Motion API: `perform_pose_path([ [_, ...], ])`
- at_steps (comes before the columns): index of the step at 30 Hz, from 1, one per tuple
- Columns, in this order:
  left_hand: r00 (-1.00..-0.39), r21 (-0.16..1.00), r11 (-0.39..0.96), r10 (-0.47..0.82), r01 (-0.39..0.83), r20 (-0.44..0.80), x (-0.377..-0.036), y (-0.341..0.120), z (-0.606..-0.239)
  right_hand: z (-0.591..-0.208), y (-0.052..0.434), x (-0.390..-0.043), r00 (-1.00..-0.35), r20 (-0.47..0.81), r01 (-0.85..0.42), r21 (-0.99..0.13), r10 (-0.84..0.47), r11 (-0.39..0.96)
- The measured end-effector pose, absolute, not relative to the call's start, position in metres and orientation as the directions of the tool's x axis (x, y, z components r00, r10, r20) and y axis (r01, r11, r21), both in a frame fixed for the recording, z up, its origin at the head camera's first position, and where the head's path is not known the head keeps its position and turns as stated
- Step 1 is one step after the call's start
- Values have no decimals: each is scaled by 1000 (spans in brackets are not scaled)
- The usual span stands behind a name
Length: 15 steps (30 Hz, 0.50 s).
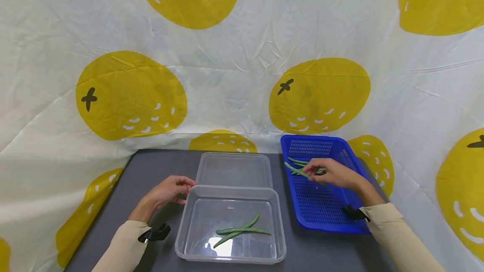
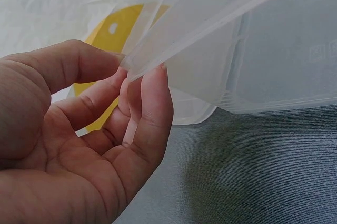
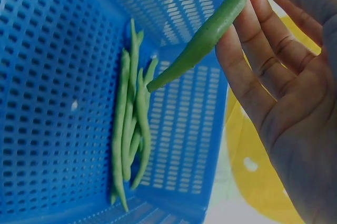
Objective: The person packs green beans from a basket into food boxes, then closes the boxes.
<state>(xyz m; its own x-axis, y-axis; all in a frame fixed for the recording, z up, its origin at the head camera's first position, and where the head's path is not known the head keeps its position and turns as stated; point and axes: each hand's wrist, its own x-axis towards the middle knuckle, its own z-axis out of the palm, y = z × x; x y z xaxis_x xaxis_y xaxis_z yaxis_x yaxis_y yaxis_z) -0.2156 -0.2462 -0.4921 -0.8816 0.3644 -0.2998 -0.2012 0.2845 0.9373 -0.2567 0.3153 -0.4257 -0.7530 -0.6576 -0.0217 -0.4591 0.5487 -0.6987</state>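
My left hand [image 1: 170, 191] pinches the rim of a clear plastic container [image 1: 230, 259] at its far left corner, thumb on one side and fingers on the other. A few green beans [image 1: 247, 230] lie crossed on the container's floor. Over the blue basket [image 1: 321, 217], my right hand [image 1: 332, 174] holds a single green bean [image 3: 208, 37] between thumb and fingertips. That bean slants downward in the right wrist view. Several more green beans [image 3: 126, 124] lie bunched along one wall inside the basket.
A clear plastic lid [image 1: 234, 169] lies on the grey table [image 1: 159, 167] behind the container. The basket stands to the container's right, with a gap between them. A white curtain [image 1: 227, 95] with yellow fruit shapes hangs behind the table and at both sides.
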Motion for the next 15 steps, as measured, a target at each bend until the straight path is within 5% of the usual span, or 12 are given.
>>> perform_pose_path([
  [15, -884, 938, 285, 362, -198, -297, -214, -245, -492, -419, 286, -246, -667, 35, -522, -735, -744, 433],
])
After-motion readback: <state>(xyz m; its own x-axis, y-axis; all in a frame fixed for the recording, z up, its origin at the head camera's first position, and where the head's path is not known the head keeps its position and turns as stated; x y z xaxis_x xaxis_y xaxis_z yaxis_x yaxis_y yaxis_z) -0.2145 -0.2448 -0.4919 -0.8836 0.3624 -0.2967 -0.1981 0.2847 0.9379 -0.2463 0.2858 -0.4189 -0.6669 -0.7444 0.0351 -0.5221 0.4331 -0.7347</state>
